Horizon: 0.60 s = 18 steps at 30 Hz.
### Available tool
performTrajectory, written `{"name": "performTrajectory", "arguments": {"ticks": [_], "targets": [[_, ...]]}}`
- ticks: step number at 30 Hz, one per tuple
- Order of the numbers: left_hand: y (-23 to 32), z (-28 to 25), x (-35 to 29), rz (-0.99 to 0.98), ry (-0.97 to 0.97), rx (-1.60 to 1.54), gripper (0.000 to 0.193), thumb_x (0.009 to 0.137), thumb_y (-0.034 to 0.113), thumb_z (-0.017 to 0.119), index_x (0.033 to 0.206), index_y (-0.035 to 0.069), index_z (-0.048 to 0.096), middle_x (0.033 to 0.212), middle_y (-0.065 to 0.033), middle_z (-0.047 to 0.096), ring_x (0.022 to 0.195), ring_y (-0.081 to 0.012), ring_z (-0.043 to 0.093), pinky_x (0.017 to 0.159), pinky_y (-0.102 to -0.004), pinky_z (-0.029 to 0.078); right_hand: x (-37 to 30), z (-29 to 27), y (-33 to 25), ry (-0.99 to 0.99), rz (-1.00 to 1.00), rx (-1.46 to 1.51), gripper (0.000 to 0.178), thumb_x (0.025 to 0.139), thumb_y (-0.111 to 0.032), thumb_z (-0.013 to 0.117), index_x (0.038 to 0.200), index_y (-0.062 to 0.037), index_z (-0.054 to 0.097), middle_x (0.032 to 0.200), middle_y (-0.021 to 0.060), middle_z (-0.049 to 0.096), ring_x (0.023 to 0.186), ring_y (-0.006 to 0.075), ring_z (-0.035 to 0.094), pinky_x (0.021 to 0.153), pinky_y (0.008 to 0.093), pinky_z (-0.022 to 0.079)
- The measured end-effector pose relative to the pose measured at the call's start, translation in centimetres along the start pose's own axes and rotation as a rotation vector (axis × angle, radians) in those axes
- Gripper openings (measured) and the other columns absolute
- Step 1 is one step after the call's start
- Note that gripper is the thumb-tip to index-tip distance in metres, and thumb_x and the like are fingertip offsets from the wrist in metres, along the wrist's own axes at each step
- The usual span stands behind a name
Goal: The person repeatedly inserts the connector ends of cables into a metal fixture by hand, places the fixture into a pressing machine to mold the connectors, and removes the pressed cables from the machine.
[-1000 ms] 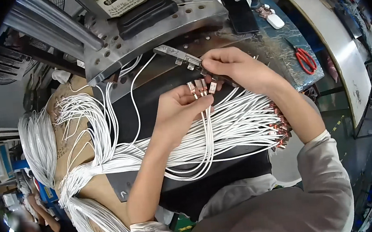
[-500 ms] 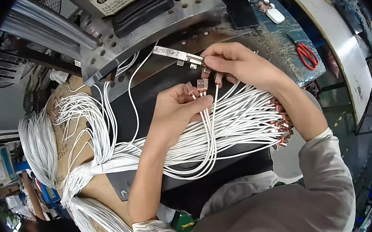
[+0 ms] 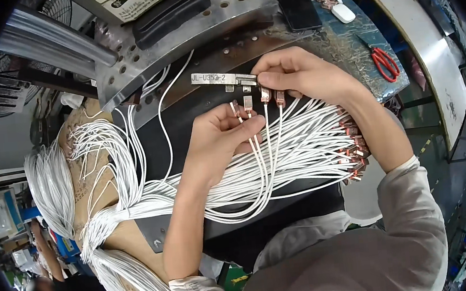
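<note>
Pinched in my left hand (image 3: 216, 141) are two white cables with flat, copper-coloured end terminals (image 3: 248, 103) pointing up. My right hand (image 3: 308, 79) holds the right end of a narrow, flat metal bar (image 3: 215, 78) with dark printing and small tabs along its lower edge. Just below my right fingertips, two more cable terminals (image 3: 265, 94) sit side by side at the bar; whether they are fixed to it or gripped, I cannot tell. Under both hands lies a thick bundle of white cables (image 3: 300, 144), with its copper-coloured terminals (image 3: 354, 148) clustered at the right.
A perforated steel machine plate (image 3: 178, 38) stands at the back. Red-handled scissors or snips (image 3: 385, 64), a dark phone (image 3: 293, 2) and a white mouse-like object (image 3: 343, 13) lie on the blue bench. More white cables (image 3: 50, 185) hang at the left; a person (image 3: 76, 289) is beyond.
The metal bar has turned more level. One terminal has moved from near my left fingers to the bar, beside the other under my right hand.
</note>
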<state>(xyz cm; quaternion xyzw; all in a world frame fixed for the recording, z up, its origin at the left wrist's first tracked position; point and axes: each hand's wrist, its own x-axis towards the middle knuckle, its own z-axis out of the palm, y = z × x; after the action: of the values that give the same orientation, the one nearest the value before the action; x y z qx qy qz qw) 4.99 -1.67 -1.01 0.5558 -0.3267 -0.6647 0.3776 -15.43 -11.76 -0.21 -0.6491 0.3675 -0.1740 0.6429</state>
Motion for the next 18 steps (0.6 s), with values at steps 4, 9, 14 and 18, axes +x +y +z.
{"name": "performTrajectory", "arguments": {"ticks": [4,9,14,18], "targets": [[-0.3,0.0,0.1,0.043,-0.013,-0.046,0.021,0.09,0.01,0.077,0.106,0.0,0.068,0.09,-0.0042,0.068,0.075,-0.0105,0.068,0.065,-0.0217,0.058,0.2,0.0,0.6,-0.072,-0.073,0.006,0.026,0.1,-0.026,0.065,0.111,-0.0029,0.068,0.087,-0.0031,0.069,0.073,0.0017,0.058,0.057,0.0184,0.039],[-0.4,-0.3,-0.2,0.047,-0.037,-0.041,0.027,0.09,0.012,0.077,0.112,-0.001,0.069,0.09,-0.0046,0.068,0.073,-0.0097,0.067,0.064,-0.0219,0.058,0.3,0.0,0.6,-0.043,-0.115,-0.046,0.026,0.093,-0.016,0.073,0.113,-0.0002,0.067,0.085,0.0,0.07,0.07,0.004,0.06,0.057,0.02,0.044],[-0.1,-0.8,-0.4,-0.002,-0.15,-0.066,0.033,0.09,0.013,0.078,0.117,-0.002,0.069,0.091,-0.0046,0.068,0.073,-0.0097,0.066,0.064,-0.022,0.059,0.4,-0.1,0.3,0.006,-0.068,-0.07,0.035,0.084,-0.013,0.08,0.114,0.0021,0.068,0.079,0.0037,0.071,0.064,0.0061,0.059,0.058,0.0221,0.045],[0.0,-0.7,-0.4,0.002,-0.163,-0.091,0.034,0.09,0.013,0.077,0.118,-0.003,0.068,0.091,-0.0051,0.068,0.072,-0.0103,0.066,0.063,-0.0228,0.059,0.3,-0.1,0.3,-0.032,-0.103,-0.044,0.037,0.083,-0.014,0.082,0.114,0.0022,0.069,0.077,0.0045,0.071,0.063,0.0058,0.058,0.057,0.0217,0.044]]}}
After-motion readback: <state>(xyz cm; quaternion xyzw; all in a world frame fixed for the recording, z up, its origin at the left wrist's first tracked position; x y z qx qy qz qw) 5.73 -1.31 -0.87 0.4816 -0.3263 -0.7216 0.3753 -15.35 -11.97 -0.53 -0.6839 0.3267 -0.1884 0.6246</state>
